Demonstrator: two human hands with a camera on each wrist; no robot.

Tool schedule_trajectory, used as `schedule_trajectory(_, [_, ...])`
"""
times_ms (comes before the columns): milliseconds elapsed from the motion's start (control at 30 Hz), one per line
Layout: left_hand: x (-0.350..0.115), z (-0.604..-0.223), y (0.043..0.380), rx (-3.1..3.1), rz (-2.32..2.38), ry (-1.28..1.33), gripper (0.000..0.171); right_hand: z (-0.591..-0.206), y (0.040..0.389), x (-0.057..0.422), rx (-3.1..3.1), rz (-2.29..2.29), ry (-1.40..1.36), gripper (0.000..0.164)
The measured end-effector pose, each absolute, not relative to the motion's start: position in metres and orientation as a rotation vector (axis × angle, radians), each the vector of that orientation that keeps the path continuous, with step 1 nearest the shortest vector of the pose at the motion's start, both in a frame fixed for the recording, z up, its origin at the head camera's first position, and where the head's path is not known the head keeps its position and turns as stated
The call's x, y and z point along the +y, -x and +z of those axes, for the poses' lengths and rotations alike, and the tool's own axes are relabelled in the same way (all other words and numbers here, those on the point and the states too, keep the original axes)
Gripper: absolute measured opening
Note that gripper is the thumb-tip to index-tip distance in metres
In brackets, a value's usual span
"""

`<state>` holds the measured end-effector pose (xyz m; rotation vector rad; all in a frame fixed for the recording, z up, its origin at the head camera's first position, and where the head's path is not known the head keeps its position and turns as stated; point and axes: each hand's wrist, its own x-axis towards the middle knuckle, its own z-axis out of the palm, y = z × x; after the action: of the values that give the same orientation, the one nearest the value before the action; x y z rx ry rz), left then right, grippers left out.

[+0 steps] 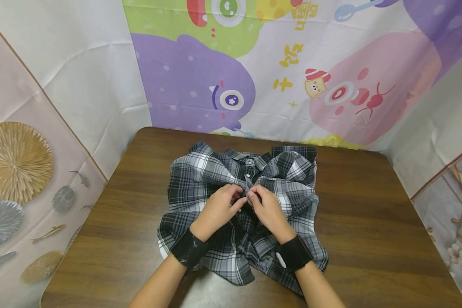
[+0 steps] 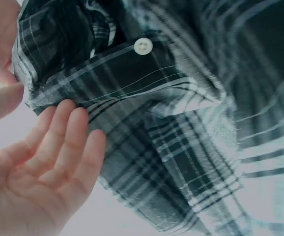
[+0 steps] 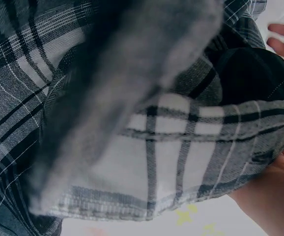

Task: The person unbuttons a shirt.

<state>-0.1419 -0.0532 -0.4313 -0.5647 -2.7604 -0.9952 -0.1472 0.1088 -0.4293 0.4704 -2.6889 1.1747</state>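
A black, grey and white plaid shirt (image 1: 204, 167) lies rumpled on the table, its collar (image 1: 250, 160) at the far side. My left hand (image 1: 220, 207) and right hand (image 1: 268, 209) meet over its front, thumbs and fingertips pinching the button placket (image 1: 248, 179). In the left wrist view, the left hand (image 2: 43, 172) has its fingers along the cloth edge, and a white button (image 2: 143, 46) shows on the dark band. The right wrist view shows the right hand (image 3: 274, 191) at the right, partly hidden behind a raised fold of cloth (image 3: 181, 147).
The brown wooden table (image 1: 369, 214) extends around the shirt. A cartoon-printed cloth (image 1: 277, 107) hangs behind the far edge, with pale patterned panels (image 1: 100, 77) to the sides. A black band (image 1: 188, 248) wraps each wrist.
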Motion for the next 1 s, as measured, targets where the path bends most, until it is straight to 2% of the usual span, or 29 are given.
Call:
schedule_trajectory(533, [-0.044,-0.427,0.153,-2.686,-0.999,0.598,0.008,-0.431,0.149,0.108,-2.654,1.137,-0.503,0.015])
schedule_trajectory(1000, [-0.042,-0.43,0.156,-2.633,-1.077,0.545,0.005,-0.431,0.152,0.11,-2.644,1.183,-0.422,0.012])
